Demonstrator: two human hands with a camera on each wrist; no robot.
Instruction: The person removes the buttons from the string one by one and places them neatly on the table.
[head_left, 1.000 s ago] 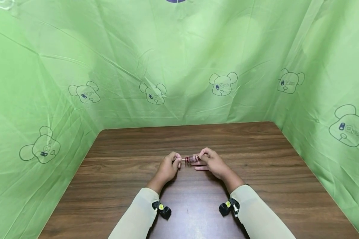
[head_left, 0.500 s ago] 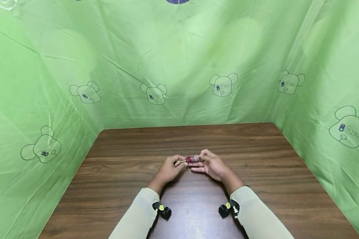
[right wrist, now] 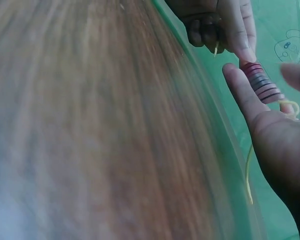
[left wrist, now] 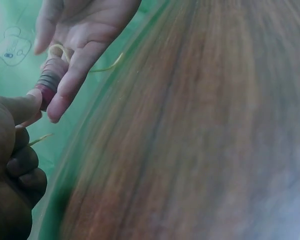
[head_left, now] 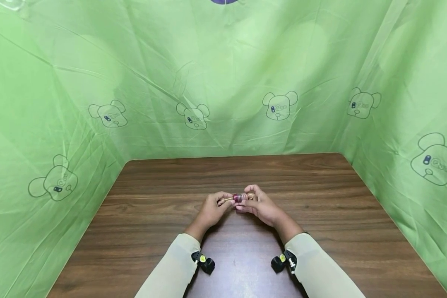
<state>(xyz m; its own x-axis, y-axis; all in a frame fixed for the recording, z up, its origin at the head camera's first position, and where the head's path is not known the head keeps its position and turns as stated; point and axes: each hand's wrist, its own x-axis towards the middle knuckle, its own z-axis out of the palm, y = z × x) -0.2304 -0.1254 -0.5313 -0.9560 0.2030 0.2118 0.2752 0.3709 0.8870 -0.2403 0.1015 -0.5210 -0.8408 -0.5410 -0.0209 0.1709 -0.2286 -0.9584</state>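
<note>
A short stack of ring-shaped beads (right wrist: 262, 84), dark red at one end, grey in the middle and pink at the other, is threaded on a thin yellow cord (right wrist: 249, 175). My left hand (head_left: 212, 209) pinches the red end between thumb and finger, and a cord end pokes out below its curled fingers in both wrist views. My right hand (head_left: 264, 207) holds the stack, its thumb along one side and fingers behind. Near the pink end the cord makes a small loop, and its tail hangs past the right palm. Part of the cord is hidden by the fingers.
Both hands are over a brown wood-grain table (head_left: 152, 182). Green cloth (head_left: 231, 74) printed with bear heads surrounds its back and sides. Each pale sleeve carries a small black wrist camera (head_left: 207, 265).
My left hand has moved right, closing the gap to the beads. My right hand's fingers have shifted along the stack, and a cord loop now shows at its right end.
</note>
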